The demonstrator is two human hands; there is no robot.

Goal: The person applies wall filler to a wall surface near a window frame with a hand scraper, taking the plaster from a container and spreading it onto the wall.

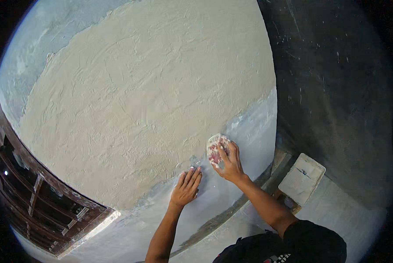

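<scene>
My left hand [187, 187] rests palm down on the smooth grey part of the wall [214, 193], fingers stretched out, just below the edge of a rough cream coating [152, 92]. To its right, my right hand [230, 163] grips a flat, rounded reddish pad [214, 154] smeared with white paste. The pad is up against the wall, where the cream coating meets the bare grey surface. My right fingers spread over its back, and they carry white smears too. The pad's underside is hidden, so its exact kind cannot be told.
A dark wooden window frame with bars [43, 197] is set in the wall at lower left. On the right, a dark wall [332, 96] meets the pale one at a corner. A white-smeared rectangular tray or lid [302, 177] lies low beside my right arm.
</scene>
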